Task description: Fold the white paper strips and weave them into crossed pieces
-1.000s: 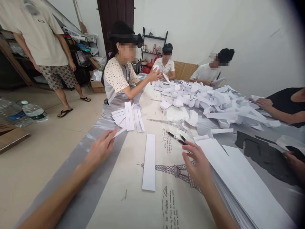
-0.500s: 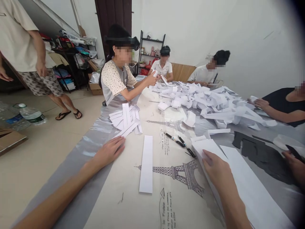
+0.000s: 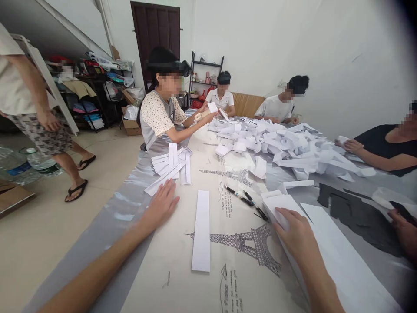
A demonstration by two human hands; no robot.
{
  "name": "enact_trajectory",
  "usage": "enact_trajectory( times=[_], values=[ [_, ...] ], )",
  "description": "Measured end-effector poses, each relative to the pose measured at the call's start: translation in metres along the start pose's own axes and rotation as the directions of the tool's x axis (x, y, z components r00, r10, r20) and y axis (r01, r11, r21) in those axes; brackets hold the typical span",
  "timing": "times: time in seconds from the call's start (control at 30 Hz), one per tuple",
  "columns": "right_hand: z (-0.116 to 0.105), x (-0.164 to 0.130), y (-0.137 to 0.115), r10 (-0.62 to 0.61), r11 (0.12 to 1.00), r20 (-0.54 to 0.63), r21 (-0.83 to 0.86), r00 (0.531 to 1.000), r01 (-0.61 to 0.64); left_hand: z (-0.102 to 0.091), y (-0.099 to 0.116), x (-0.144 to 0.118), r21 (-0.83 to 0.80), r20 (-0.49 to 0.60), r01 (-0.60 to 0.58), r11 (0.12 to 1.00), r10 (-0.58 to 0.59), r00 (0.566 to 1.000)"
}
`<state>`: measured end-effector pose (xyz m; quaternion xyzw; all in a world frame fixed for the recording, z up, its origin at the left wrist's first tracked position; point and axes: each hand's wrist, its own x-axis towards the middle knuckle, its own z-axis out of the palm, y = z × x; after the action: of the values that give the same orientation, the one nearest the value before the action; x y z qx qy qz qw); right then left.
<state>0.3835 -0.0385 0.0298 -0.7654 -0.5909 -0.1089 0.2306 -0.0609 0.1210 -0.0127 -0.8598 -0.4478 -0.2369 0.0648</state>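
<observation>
Right hand flat on near end of paper stack, fingers spread, grasping nothing; stack runs away rightward. Left hand released, flat (strip pile just ahead).

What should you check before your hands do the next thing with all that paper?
1. Right hand on the stack of white sheets: ok, fingers rest at its far end.
2. One sheet alone in the grip: cannot tell, the edges are too fine to see.
3. Left hand free: ok, flat on the table, beside the fan of folded strips.
4. Single strip lying flat between the hands: ok.
5. Pens off the stack: ok, just beyond its far end.
6. Other people's hands out of the way: ok, none near the stack's far end.
</observation>
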Motion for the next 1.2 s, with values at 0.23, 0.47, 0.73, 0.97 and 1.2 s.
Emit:
enact_trajectory(
  times=[0.23, 0.47, 0.73, 0.97, 1.2],
  values=[
    [-0.012, -0.001, -0.002, 0.198, 0.98, 0.113, -0.016, 0.974, -0.197, -0.038, 0.055, -0.024, -0.278, 0.148, -0.283, 0.918, 0.332, 0.931],
    [-0.032, 0.002, -0.023, 0.283, 0.959, 0.081, -0.01, 0.956, -0.283, -0.063, 0.071, -0.038, -0.4, 0.273, -0.353, 0.846, 0.478, 0.835],
    [-0.033, 0.001, -0.032, 0.341, 0.936, 0.059, 0.07, 0.938, -0.344, -0.06, 0.072, -0.04, -0.383, 0.251, -0.345, 0.857, 0.456, 0.854],
    [-0.027, 0.0, -0.028, 0.271, 0.961, -0.046, 0.07, 0.961, -0.268, -0.058, 0.071, -0.043, -0.392, 0.221, -0.348, 0.852, 0.454, 0.863],
    [-0.011, -0.001, -0.011, 0.099, 0.991, -0.064, -0.083, 0.993, -0.104, -0.06, 0.071, -0.042, -0.402, 0.214, -0.341, 0.85, 0.45, 0.867]
  ],
)
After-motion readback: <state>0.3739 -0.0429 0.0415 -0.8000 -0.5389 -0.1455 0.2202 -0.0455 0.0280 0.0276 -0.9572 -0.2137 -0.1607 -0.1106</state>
